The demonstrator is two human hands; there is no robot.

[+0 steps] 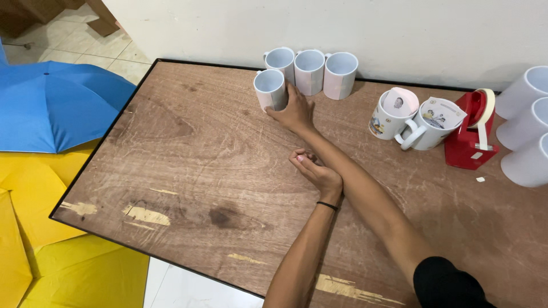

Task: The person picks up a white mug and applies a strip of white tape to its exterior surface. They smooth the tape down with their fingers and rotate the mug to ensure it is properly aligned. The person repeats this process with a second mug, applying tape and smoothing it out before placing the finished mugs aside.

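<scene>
From the head view, the right hand (295, 108) is reaching across the bench (188, 171) and wrapping its grip around a white mug (270, 88), which is standing upright just in front of a row of three mugs (311, 69) lined up along the wall. The mug is sitting beside the leftmost of that row. The left hand (315, 169) is resting loosely curled on the bench, holding nothing, nearer the person than the mug. Right of the row, two printed mugs (411, 117) are standing just beside a red tape dispenser (468, 134), with plain white mugs (528, 128) beyond it. I judge the mug is being placed into the group; the next move calls for a clean release without nudging its neighbours.
</scene>
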